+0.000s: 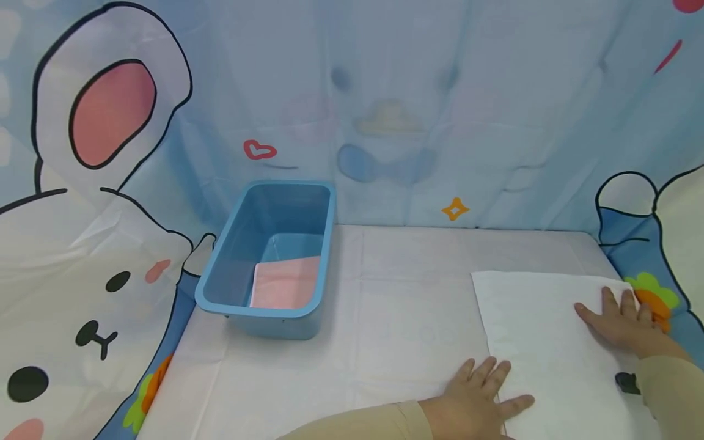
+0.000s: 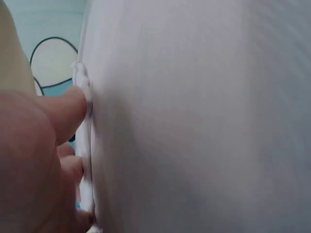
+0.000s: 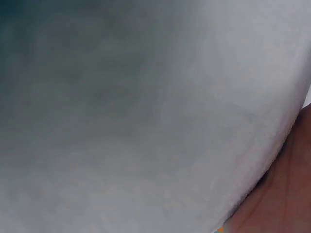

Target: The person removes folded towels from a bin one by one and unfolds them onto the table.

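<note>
A white cloth (image 1: 541, 342) lies spread on the right side of the table. My left hand (image 1: 475, 397) rests at its left edge, fingers spread and the thumb reaching over the cloth. In the left wrist view, the thumb and fingertips of the left hand (image 2: 36, 155) touch the layered white edge. Over at the cloth's far right corner, my right hand (image 1: 624, 324) lies on it with fingers extended. The right wrist view is mostly filled by blurred white cloth (image 3: 233, 111), with part of the right palm (image 3: 277, 194) in the lower right corner.
A blue plastic bin (image 1: 264, 313) stands left of centre on the white-covered table (image 1: 385, 318). Inside it lies a folded pink cloth (image 1: 286, 283). A printed cartoon curtain (image 1: 495, 122) hangs behind the table and along its sides.
</note>
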### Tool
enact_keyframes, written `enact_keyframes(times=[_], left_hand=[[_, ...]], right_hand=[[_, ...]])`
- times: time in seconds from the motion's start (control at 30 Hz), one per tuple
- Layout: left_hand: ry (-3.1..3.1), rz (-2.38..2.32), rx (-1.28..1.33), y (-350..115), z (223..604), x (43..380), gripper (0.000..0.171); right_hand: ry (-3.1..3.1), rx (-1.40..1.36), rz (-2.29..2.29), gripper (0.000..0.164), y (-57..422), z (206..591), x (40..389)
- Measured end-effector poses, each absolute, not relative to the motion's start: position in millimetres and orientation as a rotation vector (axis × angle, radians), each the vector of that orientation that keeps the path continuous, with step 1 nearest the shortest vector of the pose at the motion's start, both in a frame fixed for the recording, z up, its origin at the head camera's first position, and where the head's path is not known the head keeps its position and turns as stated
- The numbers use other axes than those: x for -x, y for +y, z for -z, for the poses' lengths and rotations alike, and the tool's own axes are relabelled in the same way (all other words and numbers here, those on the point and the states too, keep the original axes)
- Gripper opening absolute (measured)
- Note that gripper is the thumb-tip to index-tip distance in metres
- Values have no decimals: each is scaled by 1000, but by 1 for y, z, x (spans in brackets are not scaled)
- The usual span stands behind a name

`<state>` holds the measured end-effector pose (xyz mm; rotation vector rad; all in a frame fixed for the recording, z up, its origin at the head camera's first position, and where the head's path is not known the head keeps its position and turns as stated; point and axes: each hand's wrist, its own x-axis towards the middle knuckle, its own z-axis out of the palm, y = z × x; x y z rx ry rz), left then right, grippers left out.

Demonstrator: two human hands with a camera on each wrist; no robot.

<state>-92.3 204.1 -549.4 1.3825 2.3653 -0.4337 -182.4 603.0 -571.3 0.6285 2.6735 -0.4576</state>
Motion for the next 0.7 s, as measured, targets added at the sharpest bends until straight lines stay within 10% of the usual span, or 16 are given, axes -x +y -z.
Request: enact_keyframes(times=[0.7], left_hand=[[2714, -99, -1443, 141, 461, 154, 75]], right_hand=[[2626, -536, 393, 132, 607, 559, 191]])
